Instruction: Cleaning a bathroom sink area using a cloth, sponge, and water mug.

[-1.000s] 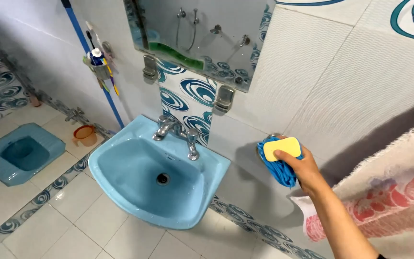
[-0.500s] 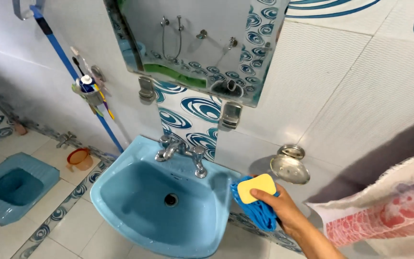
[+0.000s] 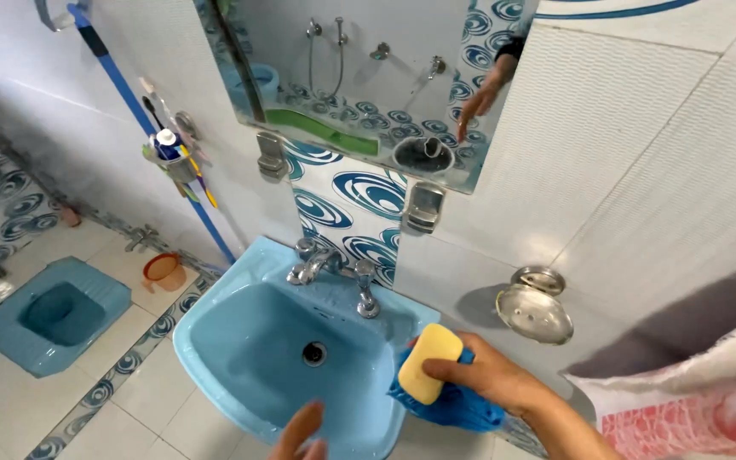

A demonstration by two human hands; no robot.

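Note:
My right hand (image 3: 494, 381) grips a yellow sponge (image 3: 428, 364) together with a blue cloth (image 3: 453, 407) over the right rim of the blue wash basin (image 3: 240, 341). My left hand (image 3: 300, 433) shows at the bottom edge, fingers apart and empty, just above the basin's front rim. The basin has a dark drain hole (image 3: 314, 353) and two chrome taps (image 3: 334, 268) at its back edge.
A steel soap dish (image 3: 535, 308) hangs on the tiled wall right of the basin. A mirror (image 3: 359, 77) is above, a toothbrush holder (image 3: 172, 158) and blue pipe (image 3: 159, 136) left. A blue squat toilet (image 3: 57, 313) and orange mug (image 3: 162, 271) are on the floor. A patterned towel (image 3: 700, 400) hangs right.
My right hand has carried the sponge and cloth from the soap dish on the wall down and left to the basin's right rim. My left hand has come into view at the bottom.

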